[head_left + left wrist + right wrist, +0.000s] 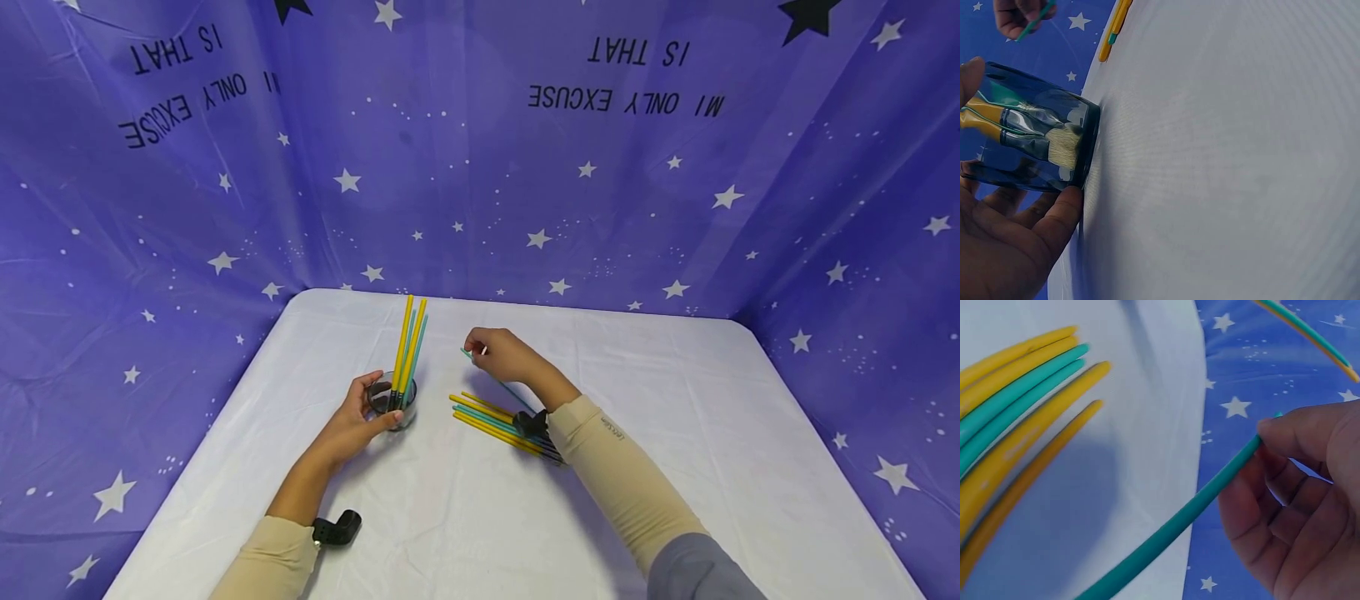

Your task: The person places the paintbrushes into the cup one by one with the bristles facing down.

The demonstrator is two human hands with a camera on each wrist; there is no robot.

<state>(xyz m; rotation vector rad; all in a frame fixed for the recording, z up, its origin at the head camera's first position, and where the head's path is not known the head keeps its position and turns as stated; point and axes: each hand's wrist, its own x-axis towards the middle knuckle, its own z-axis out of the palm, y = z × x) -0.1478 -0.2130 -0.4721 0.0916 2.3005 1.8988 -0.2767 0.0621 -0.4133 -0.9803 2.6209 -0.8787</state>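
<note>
While the left hand (358,421) curls round the glass cup (392,402) holding upright brushes (408,350) near the worktop (675,467) middle, the right hand (501,352) pinches one teal brush (1197,509) by its handle end, lifted off the cloth. The loose yellow and teal brush pile (498,425) lies just right of the cup, under the right wrist.

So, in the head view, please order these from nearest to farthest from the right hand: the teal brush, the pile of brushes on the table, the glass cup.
1. teal brush: pinched in the right hand.
2. pile of brushes: on the table, just below the hand.
3. glass cup: to the left, held by the left hand.
</note>
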